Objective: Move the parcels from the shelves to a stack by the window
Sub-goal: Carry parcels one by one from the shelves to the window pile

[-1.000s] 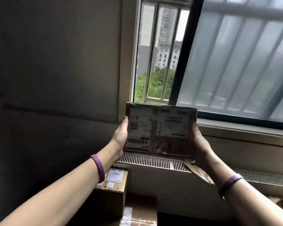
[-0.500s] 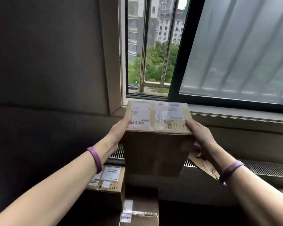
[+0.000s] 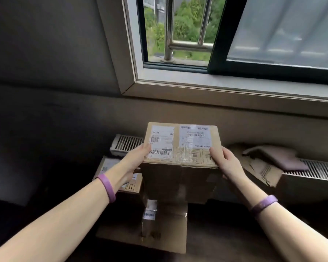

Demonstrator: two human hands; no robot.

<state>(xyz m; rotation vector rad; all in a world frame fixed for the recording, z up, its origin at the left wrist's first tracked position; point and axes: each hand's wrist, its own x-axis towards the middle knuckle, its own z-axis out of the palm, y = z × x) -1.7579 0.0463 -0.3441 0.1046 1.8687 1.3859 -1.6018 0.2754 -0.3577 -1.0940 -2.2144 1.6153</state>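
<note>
A brown cardboard parcel (image 3: pixel 180 178) with two white shipping labels on top sits between my hands, below the window. My left hand (image 3: pixel 135 157) grips its left side and my right hand (image 3: pixel 225 163) grips its right top edge. Under it lies a flatter cardboard parcel (image 3: pixel 150 227) with a small label and clear tape. Whether the held parcel rests on that one I cannot tell. Another labelled parcel (image 3: pixel 110 165) stands to the left, partly hidden behind my left forearm.
The window (image 3: pixel 178 35) with metal bars is open at its left pane, its sill (image 3: pixel 216 86) just above. A long radiator grille (image 3: pixel 127 142) runs along the wall. Torn cardboard (image 3: pixel 261 171) and a pinkish folded item (image 3: pixel 280 157) lie on it at right.
The parcel has tipped from label facing me to label facing up and come down from window height toward the parcels below. My view has tilted downward.
</note>
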